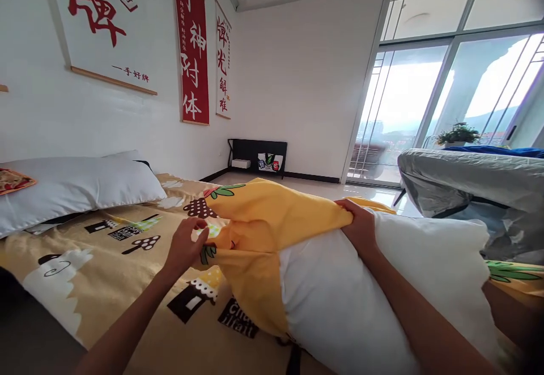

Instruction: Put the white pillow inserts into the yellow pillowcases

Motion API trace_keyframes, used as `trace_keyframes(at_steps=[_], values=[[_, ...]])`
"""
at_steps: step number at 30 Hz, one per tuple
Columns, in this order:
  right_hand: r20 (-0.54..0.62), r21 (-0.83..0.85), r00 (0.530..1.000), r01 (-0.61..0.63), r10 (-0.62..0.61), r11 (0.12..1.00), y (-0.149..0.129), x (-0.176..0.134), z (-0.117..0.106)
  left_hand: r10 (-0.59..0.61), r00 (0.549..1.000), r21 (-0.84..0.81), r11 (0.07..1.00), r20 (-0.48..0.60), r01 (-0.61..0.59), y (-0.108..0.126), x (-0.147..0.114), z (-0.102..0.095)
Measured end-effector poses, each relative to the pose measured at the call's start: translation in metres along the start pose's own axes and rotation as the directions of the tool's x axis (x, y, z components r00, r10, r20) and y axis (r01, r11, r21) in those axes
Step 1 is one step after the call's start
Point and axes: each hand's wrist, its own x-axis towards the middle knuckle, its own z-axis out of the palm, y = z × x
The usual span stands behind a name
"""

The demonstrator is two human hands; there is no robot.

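Note:
A yellow pillowcase (293, 211) with green leaf prints covers the left part of a white pillow (340, 290), whose right part is bare. My left hand (187, 244) is curled at the left end of the case, thumb and fingers closed on its fabric; the exact pinch is partly hidden. On the far side, my right hand (359, 228) grips the edge of the case where it meets the pillow. That hand's fingertips are hidden behind the cloth. The pillow rests on a bed with a tan patterned sheet (140, 284).
Another white pillow (114, 185) lies at the left by the wall. A black low rack (250, 148) stands in the far corner. To the right is a plastic-covered table (476, 174) holding a plant (459, 134), before glass doors (399, 97).

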Motion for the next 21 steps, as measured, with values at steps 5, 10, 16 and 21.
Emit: trace_keyframes(at_steps=[5,10,16,21], values=[[0.118,-0.031,0.956,0.272,-0.267,0.962,-0.029,-0.018,0.018,-0.084,0.876,-0.337,0.902,0.474,0.268,0.007,0.025,0.035],[0.225,-0.172,0.878,0.462,-0.422,0.870,-0.036,-0.032,0.019,-0.214,0.942,-0.529,0.784,0.260,0.324,0.049,0.052,0.061],[0.423,0.127,0.866,0.235,-0.267,0.964,-0.052,-0.002,-0.023,-0.226,0.970,-0.504,0.829,0.094,0.242,0.074,0.059,0.050],[0.414,0.320,0.862,0.163,-0.292,0.933,-0.123,0.041,-0.013,-0.184,0.981,-0.479,0.857,0.053,0.187,0.092,0.046,0.036]])
